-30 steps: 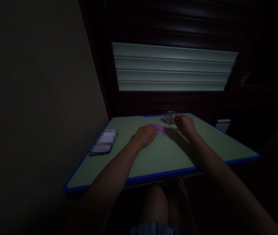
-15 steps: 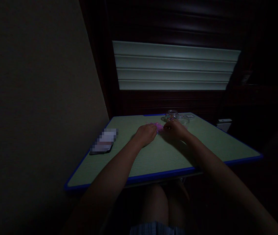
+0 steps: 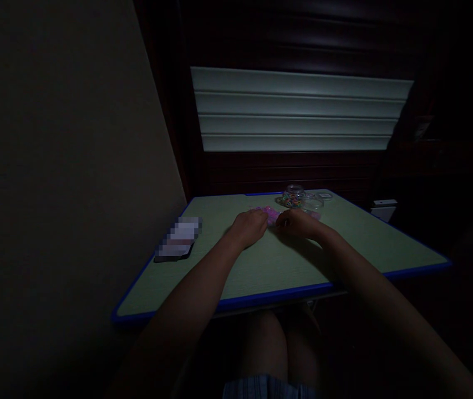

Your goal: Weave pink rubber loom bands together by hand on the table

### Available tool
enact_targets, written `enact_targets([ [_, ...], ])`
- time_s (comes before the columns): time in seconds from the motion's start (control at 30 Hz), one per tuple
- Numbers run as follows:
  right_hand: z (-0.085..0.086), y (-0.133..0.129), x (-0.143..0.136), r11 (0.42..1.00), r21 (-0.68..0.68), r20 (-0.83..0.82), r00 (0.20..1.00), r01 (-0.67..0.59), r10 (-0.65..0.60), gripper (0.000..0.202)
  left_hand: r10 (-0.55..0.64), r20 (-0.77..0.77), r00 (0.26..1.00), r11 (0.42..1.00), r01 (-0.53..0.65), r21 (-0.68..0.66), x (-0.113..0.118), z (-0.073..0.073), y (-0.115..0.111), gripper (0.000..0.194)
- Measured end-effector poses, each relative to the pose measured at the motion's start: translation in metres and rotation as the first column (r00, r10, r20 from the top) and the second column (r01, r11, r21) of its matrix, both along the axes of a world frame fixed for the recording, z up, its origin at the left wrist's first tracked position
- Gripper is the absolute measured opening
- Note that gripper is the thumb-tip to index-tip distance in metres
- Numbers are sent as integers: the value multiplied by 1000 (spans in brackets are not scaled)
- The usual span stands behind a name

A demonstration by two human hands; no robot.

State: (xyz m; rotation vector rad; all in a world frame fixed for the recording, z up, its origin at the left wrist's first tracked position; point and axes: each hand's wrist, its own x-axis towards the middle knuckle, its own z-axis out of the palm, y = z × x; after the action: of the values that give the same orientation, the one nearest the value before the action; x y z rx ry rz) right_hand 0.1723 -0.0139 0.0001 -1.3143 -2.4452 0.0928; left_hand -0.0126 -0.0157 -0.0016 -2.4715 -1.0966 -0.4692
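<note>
"What do we have, starting from the left?"
"A flat item [image 3: 178,239], too blurred for us to name, near the left edge of our desk [image 3: 269,266]."
"And our left hand [image 3: 249,228]?"
"Palm down, fingers curled, their tips at the pink pile [image 3: 271,214]. We can't tell whether they pinch any of it."
"Which way does the pile run?"
"Its long axis goes side to side, between our hands, and some pink shows past the right one. The pieces are too small for us to say where any points."
"Our right hand [image 3: 296,223]?"
"Fingers bent beside the pile, thumb and forefinger close together; we can't make out anything between them."
"Behind it?"
"A clear jar [image 3: 294,197] of coloured bands, upright, then a clear round thing [image 3: 315,204] just to its right."
</note>
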Motion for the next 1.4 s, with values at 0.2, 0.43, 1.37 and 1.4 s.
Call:
enact_targets([
  [0.2,-4,4,2,999,-14,46,999,30,-29,18,6,-30,1000,1000,-6,-8,0,2,-1,25],
  [0.43,-6,8,4,999,-34,96,995,35,-32,18,12,-21,1000,1000,-12,-7,0,-1,0,25],
  [1.37,-13,12,0,998,49,48,998,47,-50,19,-6,-17,1000,1000,6,-15,0,-2,1,25],
  [1.4,-13,12,0,998,46,36,998,45,-47,19,-10,-16,1000,1000,10,-15,0,-2,1,24],
])
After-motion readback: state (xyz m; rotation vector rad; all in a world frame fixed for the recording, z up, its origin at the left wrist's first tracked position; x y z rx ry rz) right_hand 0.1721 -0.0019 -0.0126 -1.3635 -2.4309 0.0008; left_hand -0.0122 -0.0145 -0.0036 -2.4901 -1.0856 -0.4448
